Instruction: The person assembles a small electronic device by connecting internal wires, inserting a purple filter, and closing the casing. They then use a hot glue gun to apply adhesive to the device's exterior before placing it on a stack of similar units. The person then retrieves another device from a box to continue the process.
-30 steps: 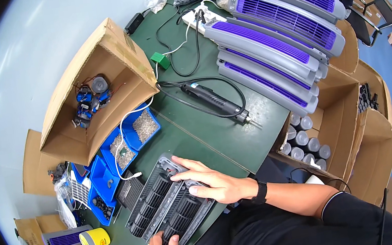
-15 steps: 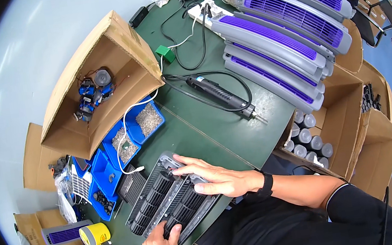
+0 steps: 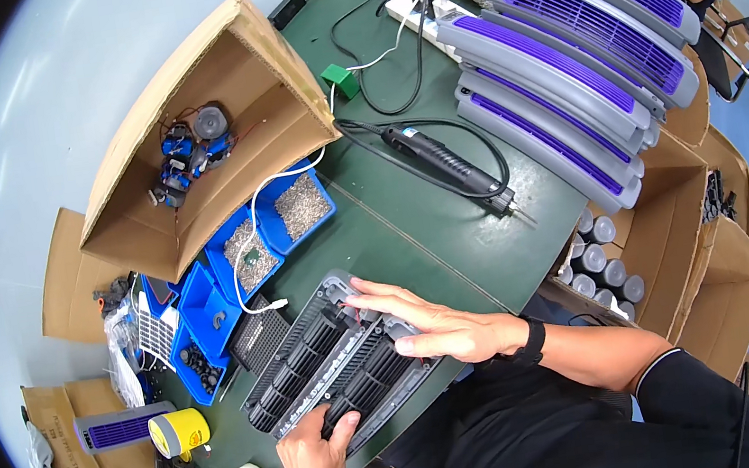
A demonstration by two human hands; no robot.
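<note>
A dark grey fan housing (image 3: 316, 390) with two black ribbed roller fans (image 3: 291, 376) side by side lies slantwise at the table's near edge. My left hand (image 3: 314, 453) grips its near end, thumb apart from the curled fingers. Across the far right end lies my right hand (image 3: 450, 329), fingers stretched out and touching the housing, thumb spread toward the nearer roller. Thin red wires (image 3: 347, 312) show by its fingertips. Parts of the housing under both hands are hidden.
A black electric screwdriver (image 3: 447, 169) lies on the green table (image 3: 393, 231). Purple-grey fan units (image 3: 555, 84) are stacked behind it. Blue bins (image 3: 294, 209) of small parts and a cardboard box (image 3: 202, 134) stand left. A yellow tub (image 3: 180, 434) is near left; a person works far right.
The whole view has shifted, so the table's things sit further right. Both hands stay on the housing; my right hand's fingers now lie closer together at its end.
</note>
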